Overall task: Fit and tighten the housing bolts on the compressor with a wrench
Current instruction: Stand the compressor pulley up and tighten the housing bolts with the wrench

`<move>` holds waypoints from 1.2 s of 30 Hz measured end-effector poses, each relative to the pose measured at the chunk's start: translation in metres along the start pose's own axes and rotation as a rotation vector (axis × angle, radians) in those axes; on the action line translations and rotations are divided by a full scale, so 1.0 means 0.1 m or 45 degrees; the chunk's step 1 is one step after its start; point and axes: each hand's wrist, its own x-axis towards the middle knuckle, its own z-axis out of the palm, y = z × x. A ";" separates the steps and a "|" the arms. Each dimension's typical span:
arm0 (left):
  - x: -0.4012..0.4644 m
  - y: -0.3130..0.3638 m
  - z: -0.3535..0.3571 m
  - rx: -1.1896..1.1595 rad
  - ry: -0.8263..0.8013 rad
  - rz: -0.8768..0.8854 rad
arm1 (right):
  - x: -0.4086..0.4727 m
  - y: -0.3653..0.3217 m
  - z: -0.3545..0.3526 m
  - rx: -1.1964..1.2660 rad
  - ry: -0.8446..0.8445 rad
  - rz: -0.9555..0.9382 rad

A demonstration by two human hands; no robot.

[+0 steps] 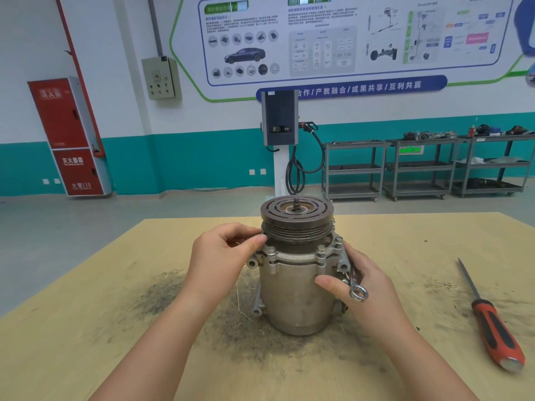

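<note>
Compressor [295, 290] stands upright near the middle of the tan wooden surface [86, 328], pulley [297, 218] on top, threaded shaft stub poking up from its centre. Dark grime and bits of dry straw are scattered on the wood around its base.

Housing bolts [321, 250] sit in the flange just below the pulley; three heads show on the near side, standing proud of the flange.

Left hand [223, 256] is at the left of the pulley's lower edge, fingers curled, thumb and forefinger tips pinched together against the rim area. Whether they pinch something small, cannot tell.

Right hand [364, 285] lies against the right side of the housing, thumb pressed flat on the body, fingers wrapped round a small wrench [356, 285]. Its ring end sticks out beside the thumb; the other end runs up toward the flange, hidden by the fingers.

Orange-and-black-handled screwdriver [489, 325] lies on the surface well to the right, apart from everything.

Behind: grey floor, teal-banded wall, metal shelf carts [419, 169], red fire cabinet [69, 134].
</note>
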 end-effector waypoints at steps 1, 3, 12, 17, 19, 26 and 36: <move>0.00 0.01 -0.01 -0.013 -0.018 -0.014 | 0.00 0.01 0.00 -0.001 -0.002 0.001; -0.01 0.01 -0.02 0.015 -0.026 -0.033 | 0.00 0.00 0.00 -0.009 -0.002 0.006; 0.01 0.02 -0.05 0.113 -0.094 -0.066 | -0.01 -0.02 -0.01 -0.022 0.004 0.019; 0.14 -0.13 -0.17 0.273 -0.629 -0.245 | 0.01 0.02 -0.01 -0.019 0.013 0.045; 0.24 -0.17 -0.17 0.233 -0.949 -0.288 | 0.00 0.02 -0.03 0.001 0.018 0.053; 0.28 -0.29 -0.02 -0.028 -0.983 -0.270 | 0.07 0.13 -0.05 0.044 0.106 0.138; -0.70 0.31 0.80 0.426 0.014 -0.448 | -0.01 0.34 -0.03 -0.002 0.217 0.252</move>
